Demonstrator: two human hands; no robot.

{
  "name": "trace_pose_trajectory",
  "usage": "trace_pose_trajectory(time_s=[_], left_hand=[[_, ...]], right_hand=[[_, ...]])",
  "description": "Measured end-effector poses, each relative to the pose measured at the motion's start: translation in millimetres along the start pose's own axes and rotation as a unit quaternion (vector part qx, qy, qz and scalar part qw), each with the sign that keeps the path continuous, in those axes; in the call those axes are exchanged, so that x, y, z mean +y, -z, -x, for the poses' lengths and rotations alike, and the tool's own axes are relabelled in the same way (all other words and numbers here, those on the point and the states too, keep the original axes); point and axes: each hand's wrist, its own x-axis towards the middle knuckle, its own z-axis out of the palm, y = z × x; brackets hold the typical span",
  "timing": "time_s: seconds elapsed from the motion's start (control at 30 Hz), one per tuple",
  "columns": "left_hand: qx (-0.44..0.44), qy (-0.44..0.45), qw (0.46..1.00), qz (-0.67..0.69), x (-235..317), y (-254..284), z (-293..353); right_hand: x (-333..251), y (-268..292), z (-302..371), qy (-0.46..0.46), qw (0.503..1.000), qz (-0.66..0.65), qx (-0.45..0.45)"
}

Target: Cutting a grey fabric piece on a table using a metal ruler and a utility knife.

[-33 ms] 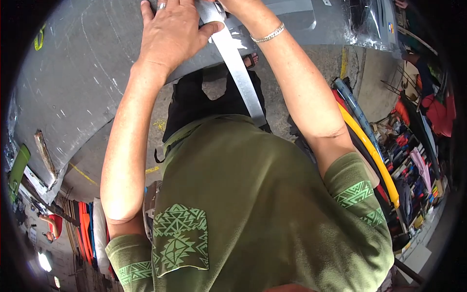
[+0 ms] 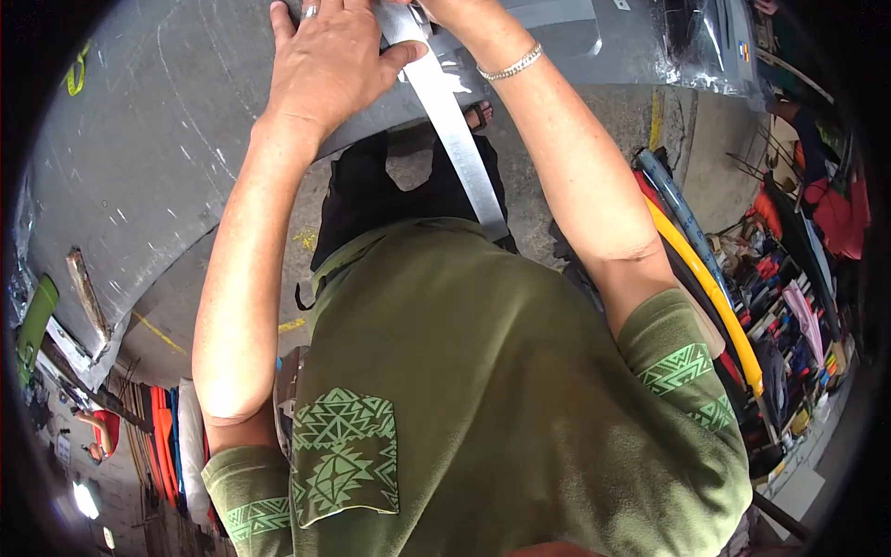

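Note:
A long metal ruler [image 2: 455, 135] runs from the grey work surface [image 2: 186, 139] at the top, over its near edge, down toward my waist. My left hand [image 2: 336, 65] lies flat on that surface beside the ruler, fingers stretched out, a ring on one finger. Its thumb rests across the ruler's metal face. At the upper edge of the picture, my right hand [image 2: 450, 11] is close to the ruler's far part. Its fingers are cut off from view, so whatever they hold cannot be seen.
A flat grey piece [image 2: 557, 32] lies on the surface right of my hands. Clear plastic [image 2: 691, 56] covers the right end. Yellow [image 2: 715, 288] and blue [image 2: 682, 218] rolls stand by my right arm. Coloured rolls [image 2: 162, 441] stand at lower left, with another person [image 2: 97, 432] beyond.

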Motion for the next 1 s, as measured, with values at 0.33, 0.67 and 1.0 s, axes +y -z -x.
trace_pose_trajectory(time_s=[0.33, 0.67, 1.0], left_hand=[[0.082, -0.043, 0.996, 0.009, -18, -28, -10], [0.118, -0.092, 0.986, 0.07, -34, -50, -12], [0.11, -0.116, 0.986, 0.048, -31, -42, -9]], right_hand=[[-53, 92, 50, 0.199, 0.974, 0.08, -0.066], [6, 190, 220, 0.08, 0.938, -0.332, 0.057], [101, 112, 216, 0.045, 0.925, 0.352, 0.138]])
